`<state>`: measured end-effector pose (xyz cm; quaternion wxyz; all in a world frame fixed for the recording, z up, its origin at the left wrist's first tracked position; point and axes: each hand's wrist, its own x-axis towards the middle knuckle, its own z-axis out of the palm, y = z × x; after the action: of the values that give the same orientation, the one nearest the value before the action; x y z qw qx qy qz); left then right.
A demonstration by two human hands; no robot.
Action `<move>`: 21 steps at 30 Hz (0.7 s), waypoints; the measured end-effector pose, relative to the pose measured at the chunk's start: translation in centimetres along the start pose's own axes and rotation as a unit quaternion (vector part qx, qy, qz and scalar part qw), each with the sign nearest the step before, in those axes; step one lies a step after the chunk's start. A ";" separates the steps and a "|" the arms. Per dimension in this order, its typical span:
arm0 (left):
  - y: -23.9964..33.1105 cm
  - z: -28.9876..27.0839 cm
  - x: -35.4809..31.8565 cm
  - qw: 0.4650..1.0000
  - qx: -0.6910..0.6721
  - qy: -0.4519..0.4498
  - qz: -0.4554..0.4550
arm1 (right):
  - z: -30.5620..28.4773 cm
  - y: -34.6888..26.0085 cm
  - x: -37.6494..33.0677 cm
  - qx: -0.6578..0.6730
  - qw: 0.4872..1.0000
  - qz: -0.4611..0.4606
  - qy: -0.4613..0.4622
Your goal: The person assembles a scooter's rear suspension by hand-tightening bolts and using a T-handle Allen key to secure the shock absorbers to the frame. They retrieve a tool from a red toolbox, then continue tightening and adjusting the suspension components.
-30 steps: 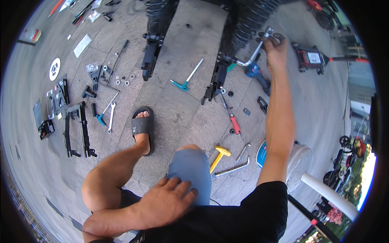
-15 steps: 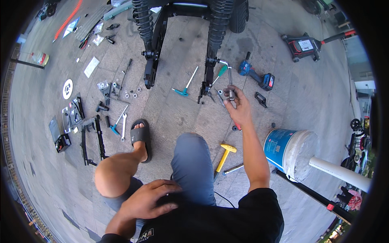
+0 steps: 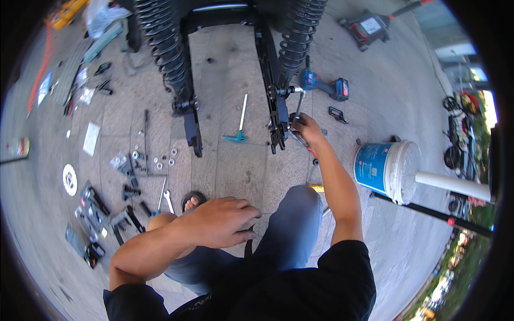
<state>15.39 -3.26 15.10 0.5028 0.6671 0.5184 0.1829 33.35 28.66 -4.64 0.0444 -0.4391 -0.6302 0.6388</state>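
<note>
My right hand [image 3: 308, 131] is closed round the lower end of a chrome ratchet wrench [image 3: 300, 102]. The wrench's head sits at the outer side of the right black arm [image 3: 278, 119], below the right coil spring [image 3: 298, 45]. My left hand [image 3: 227, 222] hovers over my lap, thumb and fingers apart, with nothing in it. The left black arm [image 3: 191, 128] hangs below the left coil spring [image 3: 160, 48]. Between the two arms a teal T-handle wrench [image 3: 237, 137] lies on the paving. Partly behind my right hand is a red-handled tool [image 3: 312, 152].
A blue cordless impact driver [image 3: 326, 85] and a small black part [image 3: 337, 114] lie beyond my right hand. To the right stands a white-and-blue bucket [image 3: 385, 171] beside a pipe [image 3: 455, 185]; a floor jack [image 3: 367, 28] is farther back. Nuts, tools and brackets [image 3: 93, 200] are scattered left.
My view has shifted forward, nearer the springs. My right hand has pulled the wrench handle slightly lower beside the arm. My left hand has moved up and right over my lap.
</note>
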 end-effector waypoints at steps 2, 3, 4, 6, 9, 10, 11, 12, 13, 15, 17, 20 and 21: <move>-2.2 -1.6 1.4 0.998 -0.001 -0.033 0.050 | -0.2 0.3 3.2 -0.161 0.985 -0.058 0.035; -3.2 -2.3 2.2 0.996 -0.002 -0.058 0.074 | -0.4 0.7 4.6 -0.219 0.972 -0.059 0.060; -3.9 -2.9 2.7 0.994 -0.011 -0.055 0.095 | -0.4 1.2 5.8 -0.218 0.972 -0.041 0.070; -5.1 -3.9 3.7 0.991 -0.017 -0.065 0.113 | -0.4 2.5 7.3 -0.220 0.970 -0.059 0.083; -5.8 -4.4 4.6 0.981 -0.056 -0.114 0.147 | -0.3 4.4 7.7 -0.169 0.980 0.008 0.104; -5.9 -4.5 4.8 0.979 -0.055 -0.136 0.142 | -0.2 4.8 7.5 -0.164 0.981 -0.027 0.103; -6.0 -4.6 5.0 0.976 -0.055 -0.149 0.147 | -0.2 5.0 7.2 -0.167 0.980 -0.021 0.102; -6.1 -4.6 5.2 0.974 -0.052 -0.163 0.149 | -0.2 5.1 6.9 -0.159 0.981 -0.031 0.107; -6.2 -4.6 5.4 0.973 -0.058 -0.157 0.160 | -0.2 4.9 6.6 -0.170 0.979 -0.060 0.095; -6.3 -4.6 5.4 0.972 -0.061 -0.145 0.175 | -0.1 4.3 6.2 -0.149 0.984 -0.061 0.081; -6.2 -4.3 4.8 0.970 -0.085 -0.139 0.181 | -0.1 3.3 5.9 -0.142 0.984 -0.074 0.077; -5.8 -3.5 3.2 0.972 -0.101 -0.135 0.166 | -0.3 1.8 6.1 -0.167 0.980 -0.069 0.081; -5.6 -3.1 2.4 0.974 -0.106 -0.124 0.160 | -0.3 1.5 6.2 -0.175 0.979 -0.062 0.081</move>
<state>11.11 0.15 10.96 0.5948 0.7020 0.3165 0.2309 30.48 32.37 -8.99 0.0576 -0.4506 -0.7525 0.4769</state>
